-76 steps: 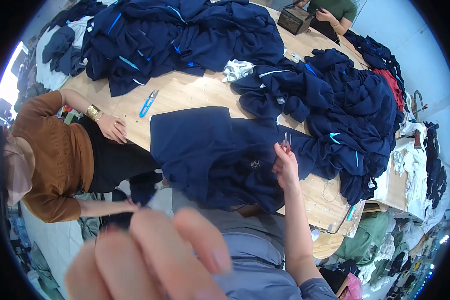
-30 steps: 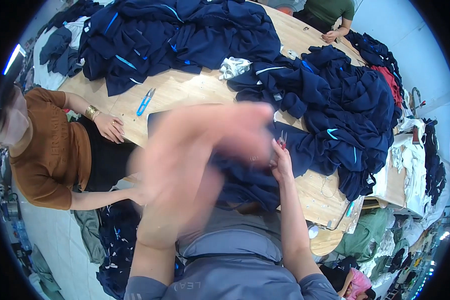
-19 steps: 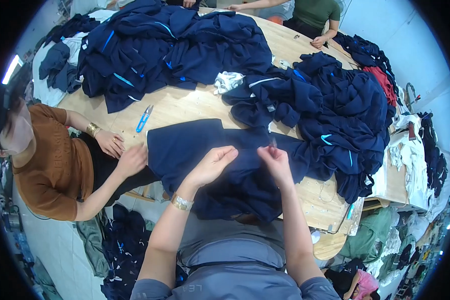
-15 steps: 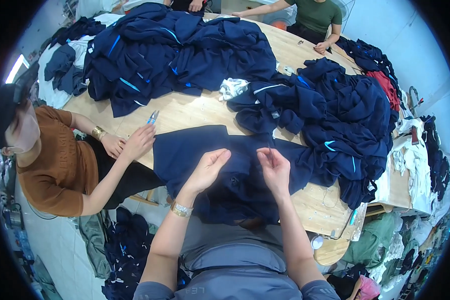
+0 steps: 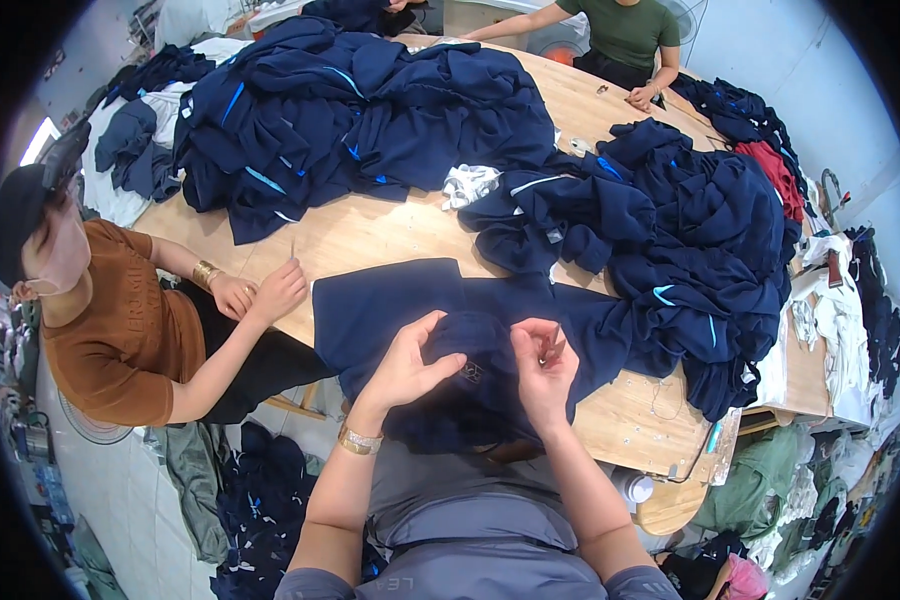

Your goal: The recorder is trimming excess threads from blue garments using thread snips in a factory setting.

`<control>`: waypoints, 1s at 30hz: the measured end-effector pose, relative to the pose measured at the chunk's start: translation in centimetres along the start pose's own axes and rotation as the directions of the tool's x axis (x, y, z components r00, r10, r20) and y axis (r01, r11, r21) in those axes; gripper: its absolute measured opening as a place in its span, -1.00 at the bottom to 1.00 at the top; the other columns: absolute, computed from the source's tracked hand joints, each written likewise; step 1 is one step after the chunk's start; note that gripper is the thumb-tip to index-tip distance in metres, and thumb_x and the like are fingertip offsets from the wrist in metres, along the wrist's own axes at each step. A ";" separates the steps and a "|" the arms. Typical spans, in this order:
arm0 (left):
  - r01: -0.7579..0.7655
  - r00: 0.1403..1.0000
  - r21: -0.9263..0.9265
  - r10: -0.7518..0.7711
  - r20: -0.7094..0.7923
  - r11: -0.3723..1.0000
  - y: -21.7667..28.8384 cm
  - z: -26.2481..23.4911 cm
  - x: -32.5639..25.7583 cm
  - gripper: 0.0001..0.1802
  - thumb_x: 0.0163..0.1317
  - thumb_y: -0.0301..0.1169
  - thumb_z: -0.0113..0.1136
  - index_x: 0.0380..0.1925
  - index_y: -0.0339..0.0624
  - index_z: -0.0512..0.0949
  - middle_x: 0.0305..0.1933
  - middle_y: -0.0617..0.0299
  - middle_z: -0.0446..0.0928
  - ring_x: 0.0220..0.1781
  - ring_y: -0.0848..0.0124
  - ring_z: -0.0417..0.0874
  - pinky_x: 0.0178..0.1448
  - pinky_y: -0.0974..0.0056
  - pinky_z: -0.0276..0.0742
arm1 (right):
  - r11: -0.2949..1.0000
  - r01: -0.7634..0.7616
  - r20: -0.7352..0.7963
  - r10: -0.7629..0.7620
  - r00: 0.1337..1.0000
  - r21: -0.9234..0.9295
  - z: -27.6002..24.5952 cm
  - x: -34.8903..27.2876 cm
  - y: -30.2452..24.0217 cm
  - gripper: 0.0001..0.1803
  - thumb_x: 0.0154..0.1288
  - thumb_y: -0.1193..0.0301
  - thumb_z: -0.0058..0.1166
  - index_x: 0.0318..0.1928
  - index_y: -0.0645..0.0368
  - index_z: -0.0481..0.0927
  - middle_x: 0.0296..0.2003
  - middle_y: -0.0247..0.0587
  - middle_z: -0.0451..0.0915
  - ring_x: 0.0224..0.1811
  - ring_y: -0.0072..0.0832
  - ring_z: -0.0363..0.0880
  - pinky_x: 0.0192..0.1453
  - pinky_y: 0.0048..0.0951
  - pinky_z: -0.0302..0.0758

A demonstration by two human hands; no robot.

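A navy garment (image 5: 385,300) lies spread over the near table edge, and a raised fold of it stands between my hands. My left hand (image 5: 410,365) grips this fold, thumb on the near side and the other fingers partly hidden by cloth. A small light emblem (image 5: 470,371) shows on the fabric beside the thumb. Held close to the fold's right side, my right hand (image 5: 545,365) is closed around slim metal thread snips (image 5: 557,332), mostly covered by the fingers.
Large heaps of navy garments (image 5: 450,110) (image 5: 700,210) cover the table's far and right parts. A white printed cloth (image 5: 470,186) lies between them. At left sits a co-worker in brown (image 5: 120,320), holding a small pointed tool; another in green (image 5: 625,40) is across the table (image 5: 370,222).
My left thumb and forefinger have parted and moved onto the raised fold. My right hand has turned slightly and dropped a little. The co-worker at left has picked up the blue-handled snips.
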State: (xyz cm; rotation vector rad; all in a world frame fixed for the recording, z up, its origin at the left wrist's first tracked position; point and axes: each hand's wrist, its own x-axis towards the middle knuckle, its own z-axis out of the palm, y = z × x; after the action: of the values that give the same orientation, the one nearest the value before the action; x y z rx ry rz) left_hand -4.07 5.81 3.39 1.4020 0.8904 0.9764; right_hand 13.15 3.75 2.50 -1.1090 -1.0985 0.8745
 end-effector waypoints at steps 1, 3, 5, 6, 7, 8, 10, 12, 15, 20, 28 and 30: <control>-0.004 1.000 -0.002 0.004 0.000 1.000 -0.1 0.0 -0.1 -0.71 0.02 -0.57 0.21 -0.21 -0.32 0.44 -0.29 0.35 0.49 -0.23 0.63 0.44 -0.06 0.50 0.37 | 1.000 0.026 0.020 -0.026 0.999 -0.003 0.0 0.2 -0.1 -0.94 0.21 0.54 0.12 -0.29 0.22 0.55 -0.59 -0.61 0.35 -0.58 -0.87 0.16 -0.52 -0.79 0.12; -0.009 1.000 -0.005 0.009 0.001 1.000 -0.1 0.1 -0.3 -0.73 0.03 -0.57 0.20 -0.22 -0.31 0.44 -0.30 0.35 0.49 -0.24 0.63 0.44 -0.07 0.50 0.37 | 0.998 0.042 0.097 -0.037 0.995 -0.048 0.0 -0.3 0.2 -0.92 0.19 0.53 0.14 -0.28 0.21 0.55 -0.60 -0.60 0.35 -0.60 -0.87 0.16 -0.53 -0.79 0.13; -0.009 1.000 0.049 0.009 0.009 0.999 0.2 0.2 -0.3 -0.74 0.02 -0.58 0.21 -0.23 -0.31 0.46 -0.31 0.35 0.50 -0.26 0.64 0.44 -0.09 0.51 0.38 | 0.974 0.133 0.230 -0.090 0.969 -0.182 0.0 -0.5 -0.1 -0.83 0.12 0.49 0.22 -0.24 0.16 0.57 -0.63 -0.50 0.41 -0.63 -0.82 0.25 -0.57 -0.73 0.19; -0.010 1.000 0.050 0.009 0.010 0.999 0.2 0.3 -0.3 -0.74 0.02 -0.58 0.21 -0.23 -0.31 0.46 -0.31 0.35 0.50 -0.26 0.64 0.44 -0.09 0.51 0.38 | 0.974 0.134 0.229 -0.091 0.969 -0.181 0.0 -0.4 0.2 -0.83 0.12 0.49 0.22 -0.24 0.16 0.57 -0.63 -0.50 0.41 -0.63 -0.82 0.25 -0.57 -0.73 0.19; -0.020 1.000 0.094 0.018 0.021 0.995 0.1 0.3 -0.4 -0.71 0.01 -0.57 0.21 -0.21 -0.32 0.46 -0.28 0.30 0.53 -0.24 0.59 0.47 -0.08 0.46 0.41 | 0.914 0.316 0.300 -0.236 0.924 -0.254 0.2 -0.2 0.8 -0.83 0.12 0.49 0.22 -0.24 0.16 0.57 -0.59 -0.41 0.48 -0.61 -0.77 0.34 -0.54 -0.70 0.27; -0.030 0.999 0.136 0.026 0.032 0.990 0.1 0.4 -0.4 -0.69 0.00 -0.57 0.22 -0.19 -0.32 0.47 -0.24 0.24 0.55 -0.22 0.54 0.51 -0.06 0.41 0.43 | 0.817 0.487 0.379 -0.364 0.851 -0.309 0.4 -0.2 1.2 -0.83 0.12 0.49 0.22 -0.24 0.17 0.57 -0.56 -0.33 0.55 -0.58 -0.72 0.43 -0.51 -0.66 0.35; 0.013 0.999 0.079 -0.016 0.037 0.997 0.3 0.3 -0.5 -0.69 0.00 -0.55 0.24 -0.19 -0.33 0.47 -0.25 0.24 0.55 -0.22 0.55 0.51 -0.07 0.42 0.44 | 0.896 0.337 0.281 -0.257 0.924 -0.288 0.7 -0.3 0.5 -0.85 0.15 0.50 0.19 -0.25 0.18 0.56 -0.55 -0.34 0.55 -0.57 -0.73 0.43 -0.50 -0.67 0.34; 0.057 0.997 0.022 -0.058 0.045 0.998 0.3 0.1 -0.6 -0.68 0.00 -0.54 0.27 -0.20 -0.34 0.47 -0.26 0.25 0.55 -0.22 0.56 0.51 -0.08 0.43 0.44 | 0.986 0.080 0.119 -0.063 0.991 -0.145 0.7 -0.1 0.3 -0.93 0.24 0.52 0.09 -0.27 0.23 0.53 -0.52 -0.39 0.54 -0.53 -0.80 0.38 -0.49 -0.73 0.29; 0.087 0.996 0.018 -0.087 0.021 0.996 0.4 -0.2 -0.7 -0.66 0.01 -0.51 0.31 -0.20 -0.38 0.46 -0.27 0.25 0.55 -0.23 0.57 0.51 -0.09 0.45 0.44 | 0.999 0.008 0.113 -0.002 0.994 -0.052 0.0 0.5 0.4 -0.92 0.27 0.50 0.06 -0.26 0.26 0.54 -0.50 -0.49 0.50 -0.55 -0.84 0.26 -0.50 -0.78 0.20; 0.133 0.990 -0.145 -0.125 0.063 0.980 0.5 -0.3 -0.7 -0.67 0.02 -0.52 0.31 -0.20 -0.39 0.48 -0.28 0.26 0.55 -0.25 0.60 0.50 -0.14 0.48 0.44 | 0.978 0.127 0.368 -0.060 0.928 -0.163 0.5 0.1 -1.0 -0.83 0.18 0.55 0.11 -0.19 0.15 0.61 -0.48 -0.30 0.60 -0.55 -0.74 0.44 -0.47 -0.68 0.35; 0.146 0.989 -0.075 -0.144 0.035 0.986 0.5 0.1 -0.9 -0.74 0.03 -0.55 0.29 -0.24 -0.37 0.53 -0.29 0.28 0.58 -0.26 0.62 0.51 -0.14 0.47 0.46 | 0.974 0.069 0.253 -0.013 0.967 -0.215 1.0 0.4 0.0 -0.96 0.24 0.55 0.05 -0.29 0.24 0.52 -0.49 -0.45 0.51 -0.50 -0.78 0.34 -0.42 -0.72 0.30; 0.183 0.983 -0.121 -0.181 0.029 0.976 0.6 0.0 -0.9 -0.73 0.02 -0.56 0.29 -0.23 -0.37 0.53 -0.29 0.27 0.58 -0.26 0.61 0.52 -0.13 0.46 0.47 | 0.999 -0.030 0.157 0.034 0.987 -0.028 0.7 0.6 0.6 -0.92 0.30 0.49 0.01 -0.27 0.25 0.51 -0.46 -0.49 0.46 -0.44 -0.80 0.31 -0.38 -0.76 0.28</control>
State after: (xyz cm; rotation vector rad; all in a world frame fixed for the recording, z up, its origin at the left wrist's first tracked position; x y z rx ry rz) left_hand -4.41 4.92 3.94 1.2009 0.9127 0.8636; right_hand 12.61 4.62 2.12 -1.0954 -1.2281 0.9890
